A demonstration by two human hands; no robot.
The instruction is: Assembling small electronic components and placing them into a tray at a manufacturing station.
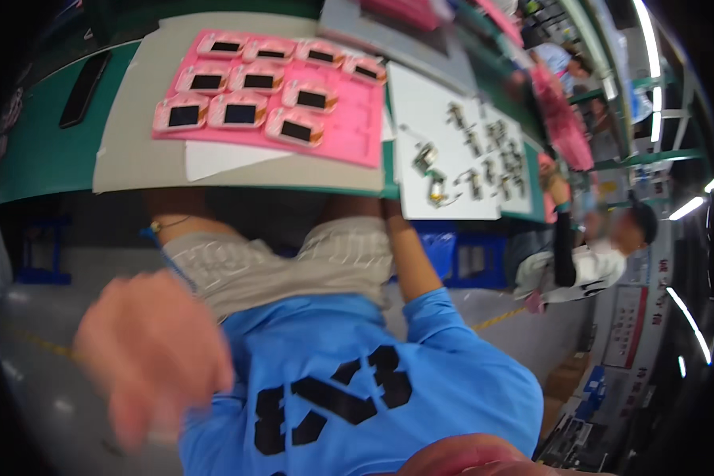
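Note:
My left hand (155, 357) is raised in front of my body at the left, away from the table. Motion smears it, so its fingers and anything in them cannot be made out. My right forearm (412, 254) reaches forward beside my thigh to the table edge; the hand is hidden there. On the table, a pink tray (353, 147) carries several small pink devices (238, 109) with dark screens. To its right, a white board (416, 202) holds several small electronic assemblies (436, 186), some with wires. Neither hand visibly touches these things.
A black phone (85, 89) lies on the green mat at the left. White paper (222, 161) sticks out under the tray. A grey panel (397, 40) lies behind. Blue stools (476, 258) stand under the table. At the right another person (587, 258) sits along the bench.

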